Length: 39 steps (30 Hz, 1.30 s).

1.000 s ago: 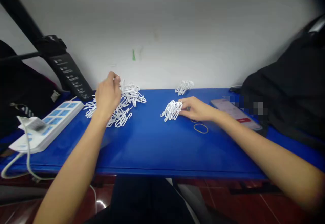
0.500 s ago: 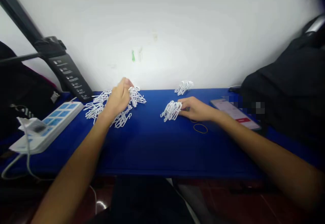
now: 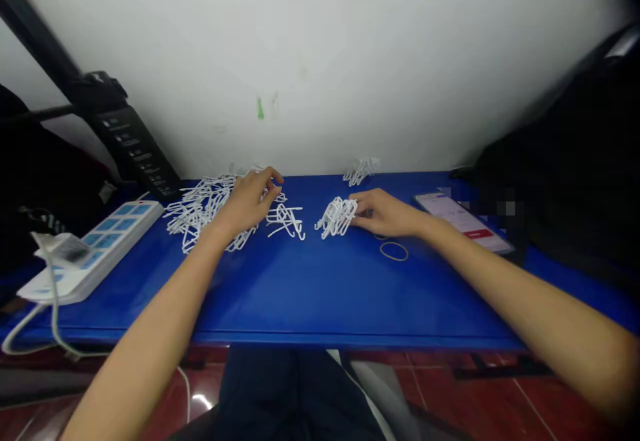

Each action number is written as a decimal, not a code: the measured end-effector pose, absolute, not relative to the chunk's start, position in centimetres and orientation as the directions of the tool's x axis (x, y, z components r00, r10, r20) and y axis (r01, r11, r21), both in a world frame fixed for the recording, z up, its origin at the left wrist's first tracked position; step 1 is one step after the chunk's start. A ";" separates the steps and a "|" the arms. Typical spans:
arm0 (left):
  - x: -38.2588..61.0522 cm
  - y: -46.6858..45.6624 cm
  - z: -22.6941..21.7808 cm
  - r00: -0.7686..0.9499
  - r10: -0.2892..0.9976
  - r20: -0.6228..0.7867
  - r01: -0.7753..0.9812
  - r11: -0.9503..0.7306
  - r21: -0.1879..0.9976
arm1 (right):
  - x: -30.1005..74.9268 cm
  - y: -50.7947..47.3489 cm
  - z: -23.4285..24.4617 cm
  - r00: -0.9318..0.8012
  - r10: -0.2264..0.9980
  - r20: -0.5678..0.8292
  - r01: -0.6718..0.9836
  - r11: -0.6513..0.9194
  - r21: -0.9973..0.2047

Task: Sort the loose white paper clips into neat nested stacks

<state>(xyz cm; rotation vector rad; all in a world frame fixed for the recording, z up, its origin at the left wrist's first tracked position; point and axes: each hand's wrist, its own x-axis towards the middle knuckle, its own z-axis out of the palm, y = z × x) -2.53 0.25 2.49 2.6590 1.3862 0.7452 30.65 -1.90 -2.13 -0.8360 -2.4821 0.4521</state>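
Note:
Small white hangers lie in a loose, tangled pile (image 3: 200, 204) on the left half of the blue table. Above the pile's right side is my left hand (image 3: 250, 197), thumb and fingers apart with nothing between them. A few loose hangers (image 3: 285, 219) rest on the table just right of that hand. My right hand (image 3: 383, 213) grips a lined-up bundle of small white hangers (image 3: 337, 217) by its right end, low over the table. Its fingertips are partly hidden. Close to my right wrist lies a rubber band (image 3: 394, 251).
Another bundle of white hangers (image 3: 361, 171) stands near the wall. A phone (image 3: 463, 221) lies on the right, by a black bag (image 3: 560, 161). On the left are a white power strip (image 3: 95, 247) with cables and a black stand (image 3: 140, 151). The table (image 3: 310, 294) ends in front of my lap.
My left hand has let go of a clump of hangers, now spread on the table, and its fingers have parted. The right hand keeps its bundle in about the same place.

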 end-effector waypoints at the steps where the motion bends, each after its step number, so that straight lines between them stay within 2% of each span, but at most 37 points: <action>1: -2.6 0.1 2.7 0.484 0.785 0.386 0.749 -0.600 0.282 | 30.6 -1.9 -2.1 -0.700 0.632 0.333 0.471 0.759 -0.450; 3: -2.6 -0.3 3.2 0.502 0.795 0.339 0.718 -0.602 0.348 | 30.6 -1.9 -2.1 -0.697 0.634 0.335 0.471 0.757 -0.453; 5: -2.6 -0.8 3.6 0.548 0.807 0.221 0.698 -0.587 0.410 | 30.6 -2.0 -2.0 -0.697 0.634 0.335 0.468 0.756 -0.458; 7: -2.8 -1.0 3.9 0.618 0.782 0.087 0.693 -0.593 0.410 | 30.6 -2.0 -2.0 -0.698 0.635 0.332 0.466 0.754 -0.462; 9: -2.9 -0.9 3.7 0.676 0.737 0.010 0.684 -0.633 0.363 | 30.6 -2.1 -1.9 -0.699 0.633 0.333 0.472 0.758 -0.451; 11: -3.0 -0.5 3.3 0.701 0.712 0.040 0.667 -0.675 0.317 | 30.6 -2.1 -1.9 -0.696 0.633 0.339 0.477 0.760 -0.442; 15: -2.8 0.3 2.3 0.700 0.683 0.211 0.635 -0.729 0.255 | 30.5 -2.1 -1.9 -0.697 0.630 0.342 0.467 0.762 -0.449; 17: -2.6 0.4 2.2 0.694 0.679 0.239 0.646 -0.734 0.212 | 30.5 -2.1 -1.9 -0.698 0.630 0.341 0.465 0.761 -0.452; 19: -2.5 0.2 2.2 0.667 0.701 0.251 0.676 -0.712 0.191 | 30.5 -2.1 -1.9 -0.697 0.630 0.342 0.468 0.761 -0.450; 23: -2.1 -0.5 2.7 0.580 0.773 0.259 0.735 -0.633 0.242 | 30.6 -2.0 -2.0 -0.697 0.633 0.336 0.475 0.759 -0.445; 28: -2.4 -0.6 2.9 0.520 0.787 0.332 0.794 -0.588 0.153 | 30.6 -1.9 -2.1 -0.698 0.631 0.339 0.468 0.760 -0.451; 30: -2.7 -0.3 2.8 0.540 0.778 0.322 0.779 -0.607 0.159 | 30.6 -1.9 -2.1 -0.697 0.634 0.335 0.476 0.759 -0.445; 34: -3.0 0.2 2.5 0.622 0.727 0.291 0.675 -0.686 0.271 | 30.7 -1.9 -2.2 -0.696 0.635 0.336 0.478 0.758 -0.444; 39: -2.3 -0.3 2.7 0.610 0.691 0.388 0.642 -0.718 0.271 | 30.7 -1.9 -2.1 -0.701 0.632 0.330 0.481 0.761 -0.436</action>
